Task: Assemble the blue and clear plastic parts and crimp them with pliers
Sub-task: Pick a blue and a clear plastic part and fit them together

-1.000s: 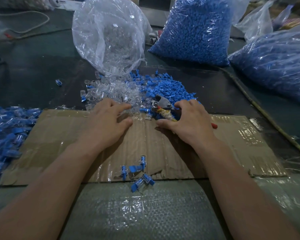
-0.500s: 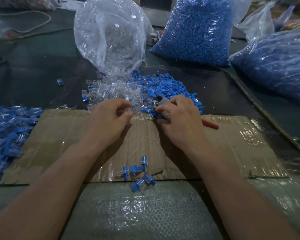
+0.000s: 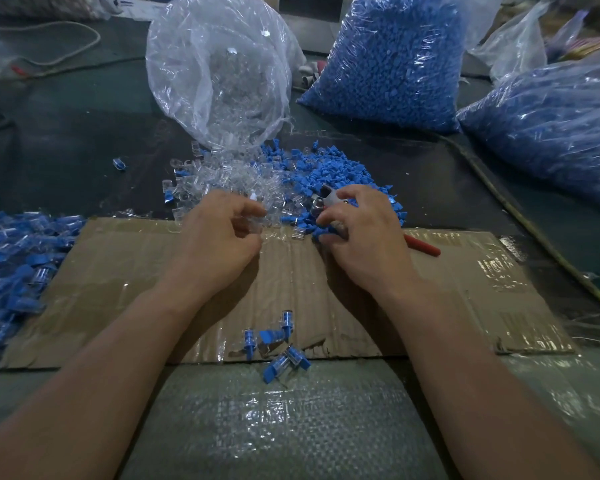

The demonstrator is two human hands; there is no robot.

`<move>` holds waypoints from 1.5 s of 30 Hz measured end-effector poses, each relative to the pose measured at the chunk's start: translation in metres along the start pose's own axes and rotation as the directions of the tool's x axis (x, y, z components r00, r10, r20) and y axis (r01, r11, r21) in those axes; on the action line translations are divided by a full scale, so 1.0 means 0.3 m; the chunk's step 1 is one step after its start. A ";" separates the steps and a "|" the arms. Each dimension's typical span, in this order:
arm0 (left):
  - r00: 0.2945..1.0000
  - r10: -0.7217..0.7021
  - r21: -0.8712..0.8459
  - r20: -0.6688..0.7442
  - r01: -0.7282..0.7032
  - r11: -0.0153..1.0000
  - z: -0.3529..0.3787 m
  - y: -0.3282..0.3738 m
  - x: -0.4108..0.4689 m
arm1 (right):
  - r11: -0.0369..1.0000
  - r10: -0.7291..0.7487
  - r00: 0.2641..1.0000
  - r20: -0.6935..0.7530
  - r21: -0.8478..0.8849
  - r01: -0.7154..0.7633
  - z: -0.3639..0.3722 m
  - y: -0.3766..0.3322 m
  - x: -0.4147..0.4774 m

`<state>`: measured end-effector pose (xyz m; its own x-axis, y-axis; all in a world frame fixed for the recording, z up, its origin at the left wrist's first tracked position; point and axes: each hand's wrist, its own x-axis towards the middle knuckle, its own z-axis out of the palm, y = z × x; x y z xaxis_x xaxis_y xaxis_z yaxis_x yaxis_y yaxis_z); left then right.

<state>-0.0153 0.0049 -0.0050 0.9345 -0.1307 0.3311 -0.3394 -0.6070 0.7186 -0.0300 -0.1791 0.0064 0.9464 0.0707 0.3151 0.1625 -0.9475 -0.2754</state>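
Observation:
A heap of loose clear plastic parts point(image 3: 222, 181) lies beside a heap of loose blue parts point(image 3: 336, 171) at the far edge of a taped cardboard sheet point(image 3: 465, 299). My left hand point(image 3: 222, 237) has its fingers curled at the clear heap and pinches a clear part. My right hand point(image 3: 361, 233) grips the pliers point(image 3: 326, 197); the metal jaws stick out above my fingers, and a red handle point(image 3: 423, 245) shows behind my wrist. Its fingertips touch the blue heap. Several assembled blue-and-clear pieces point(image 3: 278, 341) lie on the near edge of the cardboard.
A clear bag of clear parts point(image 3: 219, 71) lies open behind the heaps. Two full bags of blue parts point(image 3: 392, 60) point(image 3: 551, 123) stand at the back right. A pile of assembled pieces point(image 3: 18, 261) covers the left. A thin stick point(image 3: 520, 216) runs along the right.
Both hands have moved forward from the cardboard to the heaps. My left fingers went from flat to curled at the clear parts. My right hand carried the pliers up to the blue heap.

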 end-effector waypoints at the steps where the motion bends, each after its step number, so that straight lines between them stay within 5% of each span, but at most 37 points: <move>1: 1.000 -0.002 -0.020 0.006 0.003 1.000 -0.001 0.001 0.000 | 0.999 -0.011 1.000 0.025 -0.048 0.013 0.002 -0.003 -0.001; 5: 0.997 -0.006 -0.071 0.072 0.011 0.997 -0.001 0.004 -0.003 | 0.992 0.002 0.995 0.103 -0.129 0.012 0.009 -0.013 0.002; 17: 0.981 -0.036 -0.034 0.190 0.043 0.998 -0.012 0.024 -0.012 | 0.997 -0.047 0.999 0.020 -0.052 0.048 0.020 -0.013 0.000; 23: 0.968 -0.126 -0.190 0.216 0.169 0.967 -0.012 0.034 -0.012 | 0.995 -0.061 0.995 -0.085 0.069 0.067 0.003 -0.030 -0.009; 30: 0.945 -0.214 -0.369 0.249 0.297 0.881 -0.009 0.038 -0.013 | 0.872 0.086 0.996 -0.022 0.485 -0.064 -0.011 -0.060 -0.021; 37: 0.986 -0.041 -0.066 0.162 0.052 0.996 -0.005 0.045 -0.015 | 0.856 0.117 0.993 -0.018 0.509 -0.092 -0.011 -0.063 -0.022; 45: 0.903 0.172 0.069 0.393 -0.215 0.974 0.020 0.043 -0.024 | 0.841 0.160 0.985 -0.064 0.532 -0.102 -0.016 -0.050 -0.020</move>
<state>-0.0258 -0.0067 -0.0018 0.8279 -0.5305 0.1821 -0.5245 -0.6171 0.5866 -0.0394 -0.1667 0.0129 0.9403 -0.1018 0.3249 0.1890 -0.6378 -0.7467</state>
